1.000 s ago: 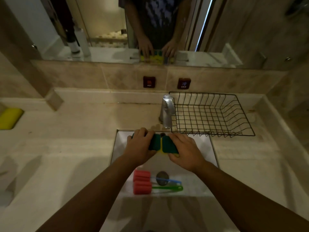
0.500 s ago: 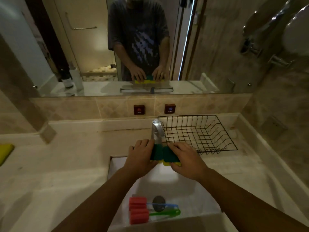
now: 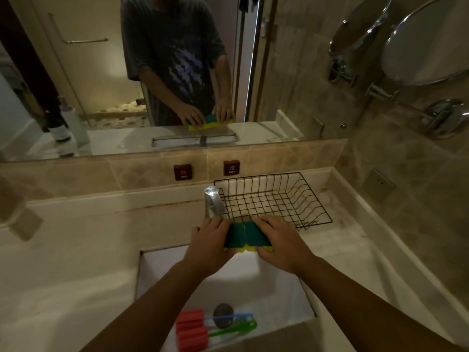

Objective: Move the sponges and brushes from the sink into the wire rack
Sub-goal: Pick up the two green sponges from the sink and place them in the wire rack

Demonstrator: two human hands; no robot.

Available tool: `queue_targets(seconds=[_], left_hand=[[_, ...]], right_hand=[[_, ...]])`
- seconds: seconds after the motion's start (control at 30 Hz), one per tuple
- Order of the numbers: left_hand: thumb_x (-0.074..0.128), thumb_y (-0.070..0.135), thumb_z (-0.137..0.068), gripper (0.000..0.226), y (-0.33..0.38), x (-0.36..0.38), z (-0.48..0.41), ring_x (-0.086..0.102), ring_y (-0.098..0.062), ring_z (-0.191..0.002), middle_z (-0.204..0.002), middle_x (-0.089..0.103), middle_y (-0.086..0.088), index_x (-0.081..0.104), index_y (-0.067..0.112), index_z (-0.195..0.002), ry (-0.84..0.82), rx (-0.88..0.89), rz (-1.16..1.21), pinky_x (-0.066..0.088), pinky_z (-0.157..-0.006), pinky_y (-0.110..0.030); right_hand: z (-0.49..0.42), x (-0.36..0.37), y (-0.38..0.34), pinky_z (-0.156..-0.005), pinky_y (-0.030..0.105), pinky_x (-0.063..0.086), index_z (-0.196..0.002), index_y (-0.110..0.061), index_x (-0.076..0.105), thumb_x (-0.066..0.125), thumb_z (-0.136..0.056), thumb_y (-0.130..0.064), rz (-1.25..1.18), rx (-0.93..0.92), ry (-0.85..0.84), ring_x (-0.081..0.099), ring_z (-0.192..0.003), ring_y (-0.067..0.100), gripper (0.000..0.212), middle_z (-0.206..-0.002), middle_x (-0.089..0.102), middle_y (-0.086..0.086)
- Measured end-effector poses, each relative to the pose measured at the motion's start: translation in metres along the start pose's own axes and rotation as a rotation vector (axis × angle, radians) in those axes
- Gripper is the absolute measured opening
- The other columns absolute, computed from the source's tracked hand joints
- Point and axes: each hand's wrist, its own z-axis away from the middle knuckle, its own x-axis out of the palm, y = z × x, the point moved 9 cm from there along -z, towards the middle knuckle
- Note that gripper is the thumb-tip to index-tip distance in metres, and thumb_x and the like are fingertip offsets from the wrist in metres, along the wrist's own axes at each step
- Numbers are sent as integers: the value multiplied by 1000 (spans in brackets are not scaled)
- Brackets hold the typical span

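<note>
Pale marble counter (image 3: 83, 250) runs below a wide wall mirror (image 3: 76, 85), with a white rectangular sink (image 3: 253, 283) set into it. Just behind the sink stands a chrome faucet (image 3: 212, 202), and beside the faucet, on the counter behind the sink's far corner, sits a black wire rack (image 3: 274, 199). Above the sink's far edge, the left hand (image 3: 212, 246) and right hand (image 3: 280, 241) each close around one of two green-and-yellow sponges (image 3: 245, 237), pressed side by side, held near the rack's front rim but not inside it. On the sink floor near its front edge lie two brushes with red foam heads (image 3: 190, 326), one with a blue handle (image 3: 228, 316), one with a green handle (image 3: 233, 329), beside the drain (image 3: 222, 311).
</note>
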Motion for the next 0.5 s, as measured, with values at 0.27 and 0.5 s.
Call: queue_targets(seconds=[0.27, 0.5], left_hand=[[64, 54, -82, 60, 10, 15, -20, 45, -16, -116, -130, 51, 5, 46, 30, -133, 18, -25, 5, 42, -94, -39], [67, 51, -81, 60, 19, 35, -40, 44, -17, -118, -129, 51, 4, 46, 29, -133, 31, -101, 7, 41, -98, -39]], right_hand=[[-13, 2, 32, -101, 41, 41, -143, -27, 36, 58, -76, -46, -35, -77, -18, 43, -124, 16, 73, -137, 48, -4], [-29, 12, 69, -104, 41, 38, -144, -25, 39, 60, -77, -46, -79, -127, -43, 41, -127, 17, 73, -139, 47, -2]])
